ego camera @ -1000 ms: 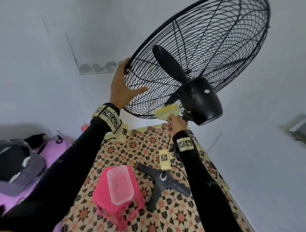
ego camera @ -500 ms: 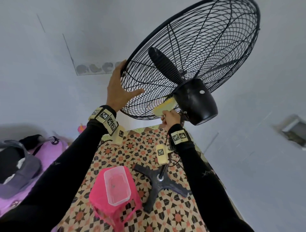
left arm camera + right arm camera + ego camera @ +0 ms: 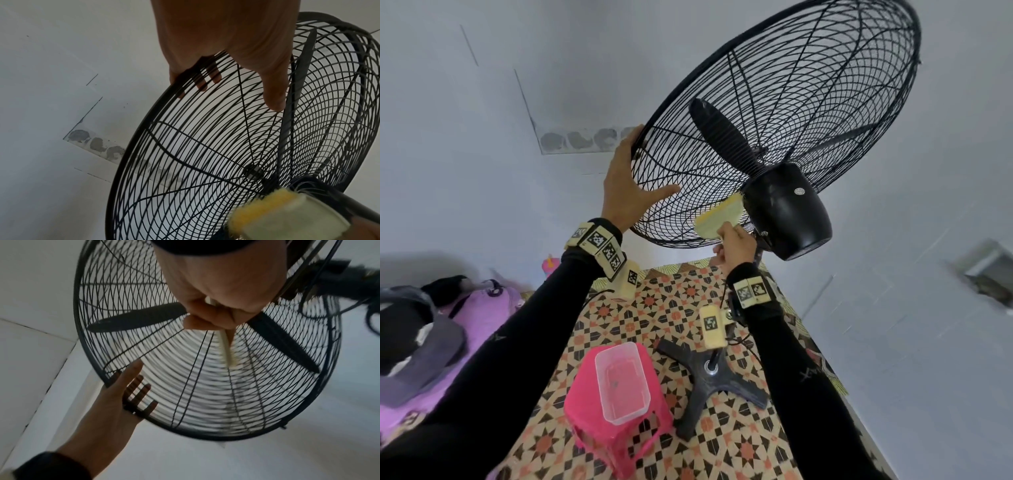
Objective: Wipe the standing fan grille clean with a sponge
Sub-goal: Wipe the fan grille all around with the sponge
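**Sponge on the rear grille beside the motor**

In the head view the fan tilts across the upper right of the frame, its black wire grille (image 3: 825, 102) seen from behind. The left hand (image 3: 626, 185), just left of centre, grasps the grille's outer rim: the fingers hook over the rim and show through the wires on the far side, while the thumb lies flat along the rear wires. The left-wrist view shows the same grasp at the top of its frame, with fingers (image 3: 202, 84) behind the wires.

The right hand (image 3: 734, 241), at centre, pinches the sponge (image 3: 719, 219) by its lower edge. The sponge is pale with a yellow face and lies against the rear grille wires, just left of the black motor (image 3: 787, 209). A dark blade (image 3: 722, 137) shows inside the cage above it.

Lower in the frame, the fan's cross-shaped base (image 3: 709, 377) stands on a patterned floor (image 3: 654, 308). Just left of the base is a pink stool (image 3: 599, 421) with a clear tub (image 3: 621, 380) on top. A grey bag (image 3: 417, 353) lies at the left edge on purple cloth.
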`<state>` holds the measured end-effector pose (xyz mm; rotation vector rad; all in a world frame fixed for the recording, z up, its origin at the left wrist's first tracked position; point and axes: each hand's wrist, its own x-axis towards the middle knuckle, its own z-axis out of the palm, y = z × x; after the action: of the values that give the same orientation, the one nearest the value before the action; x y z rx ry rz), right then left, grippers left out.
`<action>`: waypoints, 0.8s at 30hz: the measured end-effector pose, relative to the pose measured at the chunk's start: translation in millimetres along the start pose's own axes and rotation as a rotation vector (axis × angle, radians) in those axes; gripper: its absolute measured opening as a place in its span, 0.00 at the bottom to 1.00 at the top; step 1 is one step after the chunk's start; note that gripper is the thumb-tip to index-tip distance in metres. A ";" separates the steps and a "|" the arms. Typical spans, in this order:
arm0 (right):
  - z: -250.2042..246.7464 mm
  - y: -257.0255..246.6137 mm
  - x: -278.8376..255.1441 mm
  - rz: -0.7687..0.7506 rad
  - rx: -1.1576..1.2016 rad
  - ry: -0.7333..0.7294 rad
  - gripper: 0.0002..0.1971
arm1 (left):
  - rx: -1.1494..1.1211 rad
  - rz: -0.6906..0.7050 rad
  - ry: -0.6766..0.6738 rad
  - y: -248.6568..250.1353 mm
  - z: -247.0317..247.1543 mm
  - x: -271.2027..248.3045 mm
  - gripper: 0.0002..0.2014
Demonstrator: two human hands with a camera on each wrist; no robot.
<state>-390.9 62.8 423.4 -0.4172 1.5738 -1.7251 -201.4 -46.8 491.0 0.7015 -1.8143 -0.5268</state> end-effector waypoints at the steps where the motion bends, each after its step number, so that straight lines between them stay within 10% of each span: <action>1: -7.1 1.6 0.5 -0.008 0.003 0.012 0.06 | 0.001 0.002 -0.002 -0.3 0.2 -0.5 0.54; 19: 7.7 13.1 22.3 -0.048 -0.144 0.143 0.21 | -0.011 -0.022 0.003 3.9 3.4 -1.7 0.54; 24: 6.6 26.0 2.8 -0.344 -0.304 0.127 0.18 | -0.007 -0.024 0.005 -0.1 1.3 -2.7 0.54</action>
<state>-380.3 57.2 399.3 -0.7805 1.9569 -1.7929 -201.9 -44.9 488.7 0.7206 -1.8003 -0.5464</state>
